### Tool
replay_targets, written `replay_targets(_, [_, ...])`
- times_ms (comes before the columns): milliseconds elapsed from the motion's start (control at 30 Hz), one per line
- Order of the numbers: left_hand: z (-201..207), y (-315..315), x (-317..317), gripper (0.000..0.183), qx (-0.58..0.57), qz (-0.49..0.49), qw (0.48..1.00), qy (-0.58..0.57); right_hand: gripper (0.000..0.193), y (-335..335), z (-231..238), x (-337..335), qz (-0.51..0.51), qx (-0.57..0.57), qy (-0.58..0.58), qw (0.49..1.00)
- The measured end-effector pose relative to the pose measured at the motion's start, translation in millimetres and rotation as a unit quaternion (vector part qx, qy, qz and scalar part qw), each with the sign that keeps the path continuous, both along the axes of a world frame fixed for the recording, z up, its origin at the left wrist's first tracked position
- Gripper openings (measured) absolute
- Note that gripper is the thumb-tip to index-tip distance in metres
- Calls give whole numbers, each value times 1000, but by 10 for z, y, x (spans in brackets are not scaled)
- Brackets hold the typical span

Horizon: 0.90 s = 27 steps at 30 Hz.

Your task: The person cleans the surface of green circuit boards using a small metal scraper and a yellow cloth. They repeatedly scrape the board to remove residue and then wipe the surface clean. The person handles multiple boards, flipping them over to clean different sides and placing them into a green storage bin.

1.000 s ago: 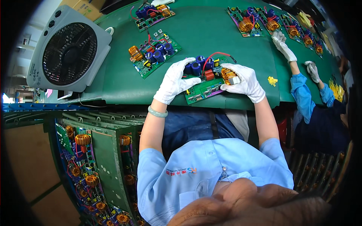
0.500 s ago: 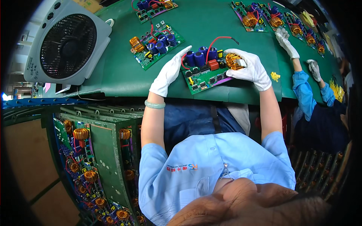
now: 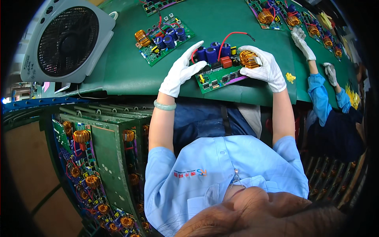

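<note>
In front of me on the green table mat lies a green circuit board [image 3: 221, 75] with blue capacitors, red parts and a loose red wire rising from it. My right hand [image 3: 268, 71], in a white glove, curls round the copper-wound coil [image 3: 248, 59] at the board's right end. At the left end my gloved left hand [image 3: 182, 71] has its fingers stretched out beyond the capacitors, its thumb apart and over the board's edge. A second circuit board [image 3: 166, 39] with a similar coil lies further off to the left.
A grey box fan [image 3: 69, 41] stands at the left. Below it, a green metal rack [image 3: 108, 158] holds several boards. More boards [image 3: 292, 19] line the far right, near a co-worker's gloved hands [image 3: 303, 43]. A yellow scrap [image 3: 290, 78] lies by my right hand.
My left thumb has come out from the board's side and now reaches over its left end, apart from the fingers. My right hand stays at the coil. The view has shifted slightly.
</note>
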<state>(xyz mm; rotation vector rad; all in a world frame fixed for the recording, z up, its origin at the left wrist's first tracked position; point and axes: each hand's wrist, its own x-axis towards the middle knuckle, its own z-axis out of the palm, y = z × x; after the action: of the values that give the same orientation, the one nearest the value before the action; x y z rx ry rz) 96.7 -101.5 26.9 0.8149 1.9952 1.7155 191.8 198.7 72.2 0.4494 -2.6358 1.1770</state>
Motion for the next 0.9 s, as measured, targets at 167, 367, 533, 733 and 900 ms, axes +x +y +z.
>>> replay_targets(167, [-98,21,-33,55,63,10,998,-14,62,-5,-20,-6,6,8,14,1000])
replay_targets(367, [-72,-13,-81,55,41,14,999,13,61,-12,-11,-10,2,2,29,1000])
replay_targets(533, [-123,-29,-39,49,168,90,981,-37,59,-32,-3,-11,-3,-27,5,1000])
replay_targets(733, [-336,-160,191,28,38,290,955,46,61,-25,-88,-44,-14,10,61,998])
replay_targets(900, [-435,-48,183,24,-152,232,926,256,58,-25,-57,-59,-6,19,44,999])
